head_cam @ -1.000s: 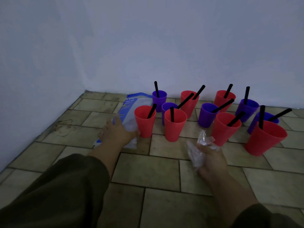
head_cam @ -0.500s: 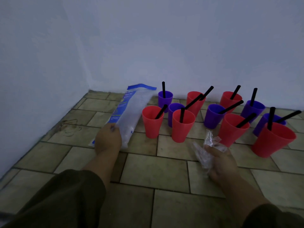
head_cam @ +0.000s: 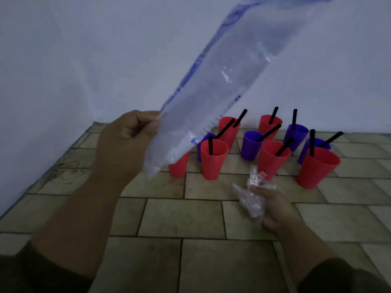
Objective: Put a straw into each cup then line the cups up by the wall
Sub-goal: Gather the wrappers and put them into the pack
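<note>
Straws look sorted, folks: every cup mouth on show has a black straw (head_cam: 273, 115) poking out, in the red cups (head_cam: 214, 161) and the purple cups (head_cam: 250, 148) alike. One red cup at the left end of the bunch is half hidden behind the bag, so I cannot confirm that one. The lining-up looks like the job left. The cups stand in a loose cluster, staggered two or three deep on the tiled floor (head_cam: 182, 216) right of centre. They are near the back wall (head_cam: 84, 49) but in no single row along it.

Now the hands. The left hand (head_cam: 127, 142) is up at mid-left of the frame, arm reaching forward, fingers curled tight round the lower end of a long clear plastic bag (head_cam: 222, 81) with blue print. The bag slants away to the upper right and out of the top of the frame, blurred; whether anything is inside, I cannot tell. The right hand (head_cam: 273, 210) sits low, lower right of centre, near the floor and just in front of the nearest red cups, clutching a crumpled clear wrapper (head_cam: 251, 197). Both hands are full of packaging, neither on a cup. My read: the rubbish goes aside before any cup gets nudged toward the wall.
</note>
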